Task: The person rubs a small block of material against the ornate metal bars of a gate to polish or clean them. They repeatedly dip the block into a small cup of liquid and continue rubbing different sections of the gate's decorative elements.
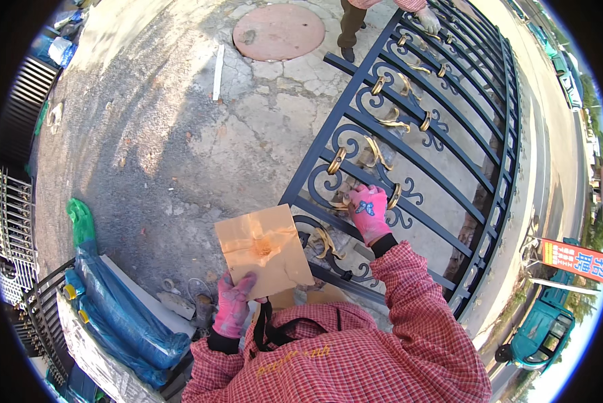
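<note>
My left hand, in a pink glove, grips a square piece of cardboard by its lower edge. An orange-gold paint smear marks the middle of the cardboard. A dark blue metal gate panel lies at the right, with scrolls and gold-coloured collars and leaves. Over its near scrollwork is my right hand, also pink-gloved, fingers curled in at a gold leaf ornament. What those fingers hold, if anything, is hidden. Another gold leaf sits on the scroll nearer to me.
At the far end a co-worker's gloved hand is on the panel. A round pinkish cover lies on the cracked concrete. Blue plastic-wrapped goods stand at lower left, metal railings beyond. A teal vehicle is by the road.
</note>
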`<state>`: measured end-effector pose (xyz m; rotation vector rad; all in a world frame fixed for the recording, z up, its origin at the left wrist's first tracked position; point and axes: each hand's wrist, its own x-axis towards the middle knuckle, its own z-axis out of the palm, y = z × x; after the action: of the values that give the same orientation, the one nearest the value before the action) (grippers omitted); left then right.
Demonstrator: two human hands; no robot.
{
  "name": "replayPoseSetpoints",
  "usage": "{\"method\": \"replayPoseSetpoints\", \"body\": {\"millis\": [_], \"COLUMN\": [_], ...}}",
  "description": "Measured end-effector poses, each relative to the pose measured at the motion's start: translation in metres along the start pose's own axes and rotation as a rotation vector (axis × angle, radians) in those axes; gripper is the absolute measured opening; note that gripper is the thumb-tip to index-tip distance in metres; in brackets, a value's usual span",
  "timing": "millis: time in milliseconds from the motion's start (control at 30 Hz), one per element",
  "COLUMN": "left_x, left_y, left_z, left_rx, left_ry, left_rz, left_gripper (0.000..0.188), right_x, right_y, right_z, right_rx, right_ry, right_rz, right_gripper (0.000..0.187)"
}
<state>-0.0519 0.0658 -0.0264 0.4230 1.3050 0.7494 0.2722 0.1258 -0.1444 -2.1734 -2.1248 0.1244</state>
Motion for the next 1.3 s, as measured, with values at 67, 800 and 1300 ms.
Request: {"method": "replayPoseSetpoints", "body": {"millis": [67,800,1300], "left_x": [0.001,0.000,-0.001], "left_y": [-0.003,-0.002,0.003], "left_z": [-0.004,0.001,0.000], "left_rx": [-0.018,-0.014,0.022], "left_ry": [-0.014,-0.002,0.015], "left_rz": [0.012,-0.010,0.015], "left_gripper": [0.032,0.031,0.033], "right_x": [0.009,0.018,-0.026], "right_y": [0.001,-0.002,0.008], "right_z": [-0.005,-0.005,0.006], "right_rx": [-0.038,-0.197,0.047], "right_ry": [-0.110,-0.314,-0.094], "right_rz": [0.082,-0.127,0.068], "right_gripper": [0.014,0.013,0.010]}}
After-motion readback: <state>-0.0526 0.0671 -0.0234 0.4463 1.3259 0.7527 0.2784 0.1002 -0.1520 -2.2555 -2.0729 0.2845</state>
